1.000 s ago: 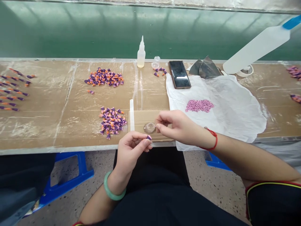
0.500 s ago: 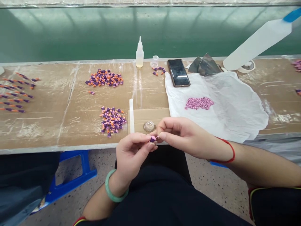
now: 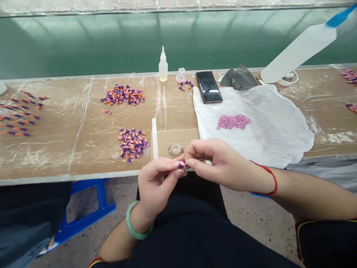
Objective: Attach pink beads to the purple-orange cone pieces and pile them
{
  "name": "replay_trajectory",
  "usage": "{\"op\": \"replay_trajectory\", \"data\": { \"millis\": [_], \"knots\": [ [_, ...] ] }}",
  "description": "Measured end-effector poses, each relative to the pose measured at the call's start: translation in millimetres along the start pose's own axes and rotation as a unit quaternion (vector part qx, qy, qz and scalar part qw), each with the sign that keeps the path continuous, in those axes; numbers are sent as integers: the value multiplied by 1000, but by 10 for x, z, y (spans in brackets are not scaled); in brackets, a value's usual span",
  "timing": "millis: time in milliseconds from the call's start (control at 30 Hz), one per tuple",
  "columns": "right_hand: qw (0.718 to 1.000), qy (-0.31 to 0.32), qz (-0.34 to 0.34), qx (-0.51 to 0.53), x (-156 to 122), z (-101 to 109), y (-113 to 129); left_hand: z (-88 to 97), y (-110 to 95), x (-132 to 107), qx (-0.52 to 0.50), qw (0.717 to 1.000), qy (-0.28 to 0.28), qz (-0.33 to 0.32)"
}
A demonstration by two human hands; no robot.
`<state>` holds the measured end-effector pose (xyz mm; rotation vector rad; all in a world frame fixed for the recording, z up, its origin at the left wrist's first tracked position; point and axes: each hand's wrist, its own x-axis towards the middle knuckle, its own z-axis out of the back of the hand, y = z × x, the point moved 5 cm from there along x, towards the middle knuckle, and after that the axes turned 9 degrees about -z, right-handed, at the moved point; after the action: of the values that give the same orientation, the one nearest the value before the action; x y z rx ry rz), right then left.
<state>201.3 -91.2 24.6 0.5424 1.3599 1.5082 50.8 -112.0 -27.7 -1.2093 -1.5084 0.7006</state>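
Between thumb and forefinger, my left hand (image 3: 160, 178) pinches a small purple piece with a pink end (image 3: 182, 164). My right hand (image 3: 214, 163) is closed in a pinch at the pink end; a tiny pink bit shows at its fingertips, too small to name. Just behind the hands, a clear round dish (image 3: 175, 149) sits on a cardboard sheet (image 3: 178, 136). Tiny pink-and-white pieces (image 3: 233, 121) lie spread on a white cloth (image 3: 273, 126) to the right. A heap of small purple, pink and orange pieces (image 3: 133, 144) lies left of the hands.
Farther back are another heap of pieces (image 3: 122, 94), a dropper bottle (image 3: 163, 67), a small clear cup (image 3: 181, 73) and a phone (image 3: 209, 87). A white plastic bottle (image 3: 299, 54) leans over a tape roll (image 3: 288, 79). Rows of pieces (image 3: 21, 113) lie far left; a blue stool (image 3: 86, 212) stands below.
My right fingertips have come closer to the pink end of the purple piece, and the tiny pink bit now meets it. The whole view has shifted slightly.
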Motion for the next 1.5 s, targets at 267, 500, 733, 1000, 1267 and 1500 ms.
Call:
{"op": "replay_trajectory", "data": {
  "millis": [267,500,733,1000,1267,1500],
  "knots": [
    [992,-41,84,-82,-52,5,69,-14,18,-29,-7,1000,-10,-3],
    [972,-91,163,-140,-89,-9,97,-31,25,-30,-29,999,-31,2],
    [965,-106,186,-150,-99,-35,74,-37,45,-25,-53,998,-28,8],
    [960,-94,206,-162,-102,-3,100,-25,68,-1,-36,999,5,-28],
    [964,-157,143,-163,-173,317,-62,30,-205,93,272,929,86,-237],
    [953,-211,95,-193,-217,542,-308,635,-56,390,455,885,93,-30]
  ]
}}
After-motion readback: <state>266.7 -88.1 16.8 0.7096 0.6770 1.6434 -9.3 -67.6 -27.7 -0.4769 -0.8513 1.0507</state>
